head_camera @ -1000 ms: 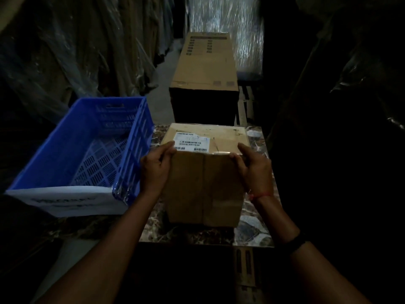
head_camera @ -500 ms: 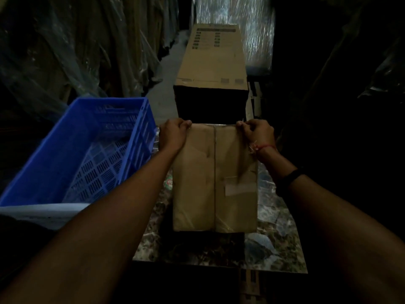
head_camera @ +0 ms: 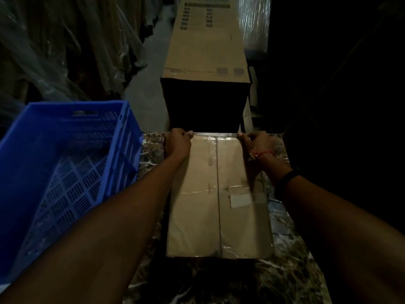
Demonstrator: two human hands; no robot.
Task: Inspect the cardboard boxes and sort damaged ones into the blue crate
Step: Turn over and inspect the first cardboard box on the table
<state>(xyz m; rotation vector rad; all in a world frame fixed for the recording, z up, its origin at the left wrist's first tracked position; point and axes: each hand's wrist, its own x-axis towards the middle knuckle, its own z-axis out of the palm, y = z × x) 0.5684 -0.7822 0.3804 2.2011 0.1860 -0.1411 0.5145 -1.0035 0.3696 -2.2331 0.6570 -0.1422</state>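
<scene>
A brown cardboard box (head_camera: 203,211) lies on the marble table (head_camera: 282,279), its taped seam face up with a small pale sticker on the right half. My left hand (head_camera: 178,143) grips its far left corner. My right hand (head_camera: 254,144) grips its far right corner. Both arms reach forward along the box's sides. The blue crate (head_camera: 54,163) stands to the left of the box; its slotted floor shows nothing inside it, and my left forearm hides its near right corner.
A long cardboard carton (head_camera: 207,47) lies just beyond the table's far edge. Plastic-wrapped goods (head_camera: 72,47) line the left side of the aisle. The right side is dark shelving. Grey floor (head_camera: 153,91) runs between the crate and the carton.
The box was tipped away from me, so the labelled face went out of sight and the seamed face now lies up. My hands moved from its near top corners to its far corners.
</scene>
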